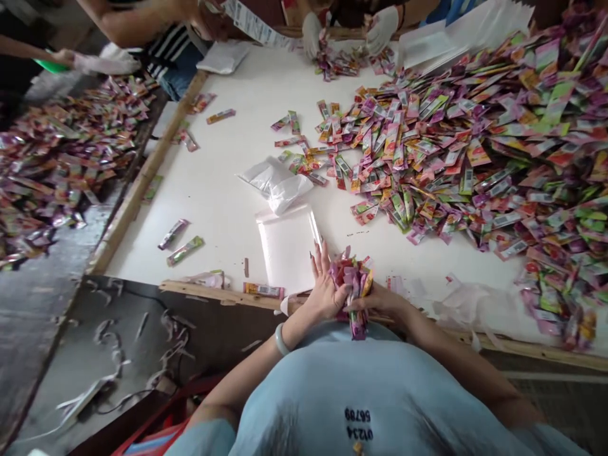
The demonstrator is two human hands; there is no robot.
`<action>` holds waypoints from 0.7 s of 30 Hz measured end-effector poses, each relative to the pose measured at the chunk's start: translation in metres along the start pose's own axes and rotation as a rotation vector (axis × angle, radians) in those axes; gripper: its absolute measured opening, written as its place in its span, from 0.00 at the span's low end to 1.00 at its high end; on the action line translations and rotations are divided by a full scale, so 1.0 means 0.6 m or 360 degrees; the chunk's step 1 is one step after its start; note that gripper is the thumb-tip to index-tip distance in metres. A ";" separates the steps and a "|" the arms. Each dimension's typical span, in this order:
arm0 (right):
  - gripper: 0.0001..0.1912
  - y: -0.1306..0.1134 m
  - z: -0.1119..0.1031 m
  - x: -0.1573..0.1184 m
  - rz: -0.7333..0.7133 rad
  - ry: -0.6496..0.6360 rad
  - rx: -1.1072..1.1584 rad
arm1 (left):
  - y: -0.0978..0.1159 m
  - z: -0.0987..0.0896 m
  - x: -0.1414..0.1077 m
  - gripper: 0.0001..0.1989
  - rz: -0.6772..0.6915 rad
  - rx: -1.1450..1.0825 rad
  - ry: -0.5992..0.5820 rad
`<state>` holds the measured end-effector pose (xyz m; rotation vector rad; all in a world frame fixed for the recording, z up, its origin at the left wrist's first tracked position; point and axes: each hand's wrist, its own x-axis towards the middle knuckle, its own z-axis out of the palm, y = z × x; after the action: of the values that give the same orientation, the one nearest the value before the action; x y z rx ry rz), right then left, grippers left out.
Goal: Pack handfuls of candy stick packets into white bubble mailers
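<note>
A bundle of small colourful packets (354, 278) is held close to my body at the table's front edge. Around its right side my right hand (382, 299) is wrapped. My left hand (325, 285) presses its thumb against the bundle's left side, with its other fingers spread forward beside a flat clear plastic bag (287, 247). Just beyond that bag lies a crumpled clear plastic bag (275, 180). A large heap of the same packets (441, 145) covers the table's right side.
Across the white table (228, 164), a person's gloved hands (380, 30) handle packets near white sheets (460, 38). Loose packets (185, 250) lie at left. Another heap (61, 164) and people's arms are at far left. Wooden strips (223, 293) edge the table.
</note>
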<state>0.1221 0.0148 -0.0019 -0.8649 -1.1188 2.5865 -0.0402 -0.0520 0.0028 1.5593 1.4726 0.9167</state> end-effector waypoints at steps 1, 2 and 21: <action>0.25 0.003 0.002 -0.006 0.0029 -0.0013 0.0065 | 0.003 -0.002 -0.001 0.34 0.0068 0.0161 -0.0044; 0.25 0.006 0.005 -0.011 0.0046 0.0004 0.0123 | 0.007 -0.005 0.001 0.36 0.0113 0.0307 -0.0058; 0.29 -0.019 -0.208 -0.041 -0.0793 0.1111 -0.2550 | -0.177 -0.288 0.093 0.28 -0.0295 0.1310 0.0173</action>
<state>0.2142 0.0885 -0.0505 -1.2278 -2.4955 0.4712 -0.2377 0.0164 -0.0200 1.8923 2.1946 0.2771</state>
